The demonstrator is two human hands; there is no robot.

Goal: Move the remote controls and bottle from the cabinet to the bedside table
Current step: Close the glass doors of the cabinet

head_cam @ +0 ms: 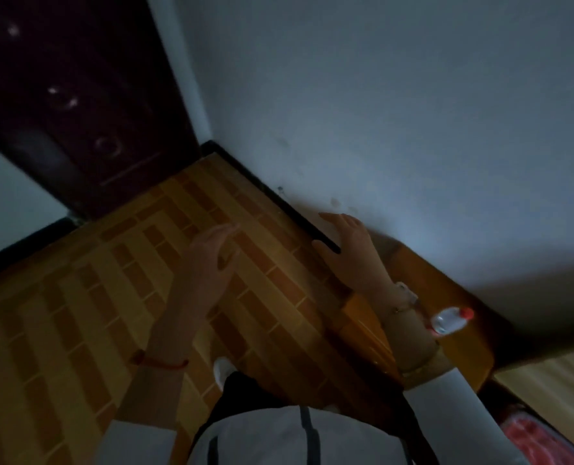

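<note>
Presently: both hands empty above the floor, bottle already set on the wooden counter.

Left hand (212,250) hangs with its grip released, fingers spread and loosely curled, holding nothing; right hand (349,250) likewise has a released grip, palm down near the dark skirting (279,199). The bottle (450,319), clear with a red cap, lies tilted on the orange-brown counter (463,347) just beside the right forearm; whether this counter is the cabinet or the bedside table cannot be told. No remote controls are visible. Risk, as a judgement: a swing of the right arm could knock the bottle off the edge. Patterned brown floor (77,313), dark door (77,95), pale wall (413,112); the room is dim and blurred.
</note>
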